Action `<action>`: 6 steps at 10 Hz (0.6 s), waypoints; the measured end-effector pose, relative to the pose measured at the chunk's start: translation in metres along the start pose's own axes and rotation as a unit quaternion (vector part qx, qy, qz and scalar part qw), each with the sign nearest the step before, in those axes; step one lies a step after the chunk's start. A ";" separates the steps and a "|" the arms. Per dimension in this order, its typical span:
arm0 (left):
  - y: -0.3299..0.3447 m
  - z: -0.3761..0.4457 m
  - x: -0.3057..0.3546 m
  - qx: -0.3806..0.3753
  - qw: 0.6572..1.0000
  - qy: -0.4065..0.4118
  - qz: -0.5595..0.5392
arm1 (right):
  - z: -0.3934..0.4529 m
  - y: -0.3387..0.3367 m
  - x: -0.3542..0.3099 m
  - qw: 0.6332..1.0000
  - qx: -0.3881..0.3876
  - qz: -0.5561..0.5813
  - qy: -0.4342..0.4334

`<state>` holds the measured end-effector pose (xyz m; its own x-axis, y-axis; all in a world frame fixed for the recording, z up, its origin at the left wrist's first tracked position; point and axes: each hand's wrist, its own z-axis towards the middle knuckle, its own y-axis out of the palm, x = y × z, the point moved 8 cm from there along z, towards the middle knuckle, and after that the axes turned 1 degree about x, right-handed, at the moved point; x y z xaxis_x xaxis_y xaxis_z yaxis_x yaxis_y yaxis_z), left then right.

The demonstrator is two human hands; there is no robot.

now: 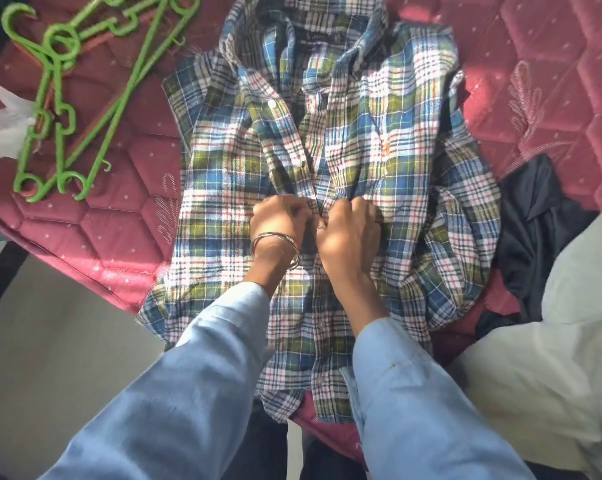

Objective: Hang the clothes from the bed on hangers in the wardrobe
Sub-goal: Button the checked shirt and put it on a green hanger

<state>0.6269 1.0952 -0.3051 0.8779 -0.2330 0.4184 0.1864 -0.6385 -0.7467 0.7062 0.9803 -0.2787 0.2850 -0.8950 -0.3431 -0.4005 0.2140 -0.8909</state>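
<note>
Pinching the button placket of the soft plaid shirt (327, 161) that lies flat on the quilted maroon bed (126, 216), the left hand (279, 216) and right hand (350, 225) meet, thin green plastic hangers (85, 98) lying nearby.

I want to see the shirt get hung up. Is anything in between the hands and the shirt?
No. The left hand and right hand already pinch the plaid shirt at its button strip. The green hangers lie apart on the mattress; no wardrobe shows.
</note>
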 end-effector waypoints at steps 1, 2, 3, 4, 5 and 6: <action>0.000 0.003 -0.009 -0.022 0.999 -0.028 -0.041 | 0.008 0.021 0.023 0.987 -0.091 0.038 0.130; 0.000 0.005 -0.011 -0.037 0.998 -0.024 -0.054 | 0.005 0.019 0.009 0.996 -0.079 -0.017 0.027; 0.001 0.004 -0.010 -0.036 0.999 -0.016 -0.037 | 0.002 0.017 0.010 0.998 -0.047 0.020 0.027; 0.003 -0.001 -0.007 -0.017 1.000 -0.020 -0.004 | 0.002 0.016 0.015 0.997 -0.024 0.024 0.072; 0.004 -0.004 -0.007 0.001 0.998 -0.054 -0.036 | 0.002 0.004 0.025 0.978 0.009 0.159 0.135; 0.007 -0.004 -0.005 -0.015 0.996 -0.057 -0.065 | 0.000 0.007 0.026 0.951 -0.040 0.272 0.140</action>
<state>0.6219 1.0884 -0.3106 0.8917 -0.0629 0.4481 0.2901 -0.6806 -0.6728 0.7105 0.9585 -0.2935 -0.2217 -0.7317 -0.6446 -0.4914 0.6548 -0.5743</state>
